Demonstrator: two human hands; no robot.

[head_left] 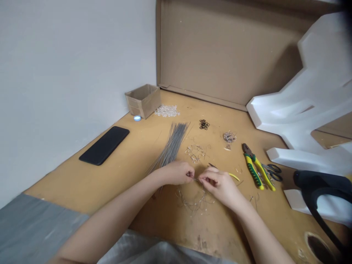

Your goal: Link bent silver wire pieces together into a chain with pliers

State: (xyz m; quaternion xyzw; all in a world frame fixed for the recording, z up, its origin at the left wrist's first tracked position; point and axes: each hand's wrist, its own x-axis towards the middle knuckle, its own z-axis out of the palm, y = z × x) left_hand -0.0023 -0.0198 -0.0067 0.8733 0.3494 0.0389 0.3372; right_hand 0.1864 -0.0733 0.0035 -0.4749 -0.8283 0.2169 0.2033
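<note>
My left hand [180, 172] and my right hand [220, 183] meet close together over the table, fingers pinched on a thin metal wire [196, 179] that spans the small gap between them. Just below lies a loose ring of thin wire pieces [189, 202]; whether it joins the held wire I cannot tell. A bundle of straight grey wires [173, 143] lies beside and partly behind my left hand. Beyond the hands is a small heap of bent wire pieces [195, 153]. A yellow-handled tool [233, 176] is partly hidden behind my right hand.
Yellow-green pliers [254, 167] and black-handled scissors [273, 171] lie to the right. Farther back are black rings [204, 124], a shiny metal pile [229, 136], clear beads [167, 110] and a cardboard box [144, 102]. A black phone [104, 145] lies left; white foam [310, 95] stands right.
</note>
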